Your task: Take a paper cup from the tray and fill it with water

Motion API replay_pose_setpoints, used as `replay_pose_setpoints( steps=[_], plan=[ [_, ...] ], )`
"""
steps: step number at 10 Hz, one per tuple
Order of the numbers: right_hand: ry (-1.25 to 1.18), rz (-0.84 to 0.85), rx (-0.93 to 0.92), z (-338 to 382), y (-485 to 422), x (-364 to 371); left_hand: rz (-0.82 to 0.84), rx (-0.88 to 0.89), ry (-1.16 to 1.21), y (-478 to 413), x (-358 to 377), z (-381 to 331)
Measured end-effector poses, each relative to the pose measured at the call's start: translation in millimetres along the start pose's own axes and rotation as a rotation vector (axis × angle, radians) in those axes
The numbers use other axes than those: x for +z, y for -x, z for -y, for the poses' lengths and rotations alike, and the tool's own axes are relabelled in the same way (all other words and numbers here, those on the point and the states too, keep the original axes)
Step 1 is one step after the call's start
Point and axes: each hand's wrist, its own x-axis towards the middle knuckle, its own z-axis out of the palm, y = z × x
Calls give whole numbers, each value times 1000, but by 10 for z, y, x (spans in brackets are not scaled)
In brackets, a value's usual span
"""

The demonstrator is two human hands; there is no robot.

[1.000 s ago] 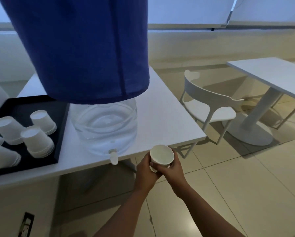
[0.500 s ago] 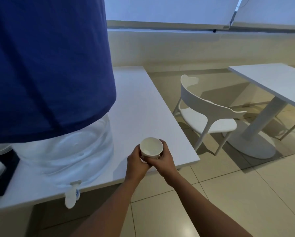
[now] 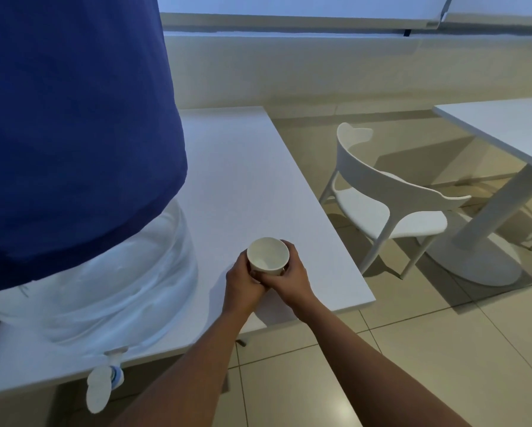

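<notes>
Right now your left hand [image 3: 243, 280] and right hand [image 3: 292, 278] both clasp the paper cup [image 3: 268, 256], upright above the table [image 3: 249, 180] and seemingly still dry, though its bottom is dim. Filling comes next: you'll need to carry it left, under the tap [image 3: 100, 388] of the water jug [image 3: 104, 291].

White paper cup [image 3: 268, 253] upright above table edge
</notes>
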Motion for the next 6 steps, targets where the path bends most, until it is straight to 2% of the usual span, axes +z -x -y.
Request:
replay_pose_setpoints(
  steps=[4, 6],
  plan=[
    [53, -6, 42, -136, 43, -5, 5, 4, -15, 100, 44, 100],
    [240, -34, 21, -199, 302, -29, 38, -25, -228, 366, -7, 187]
  ],
)
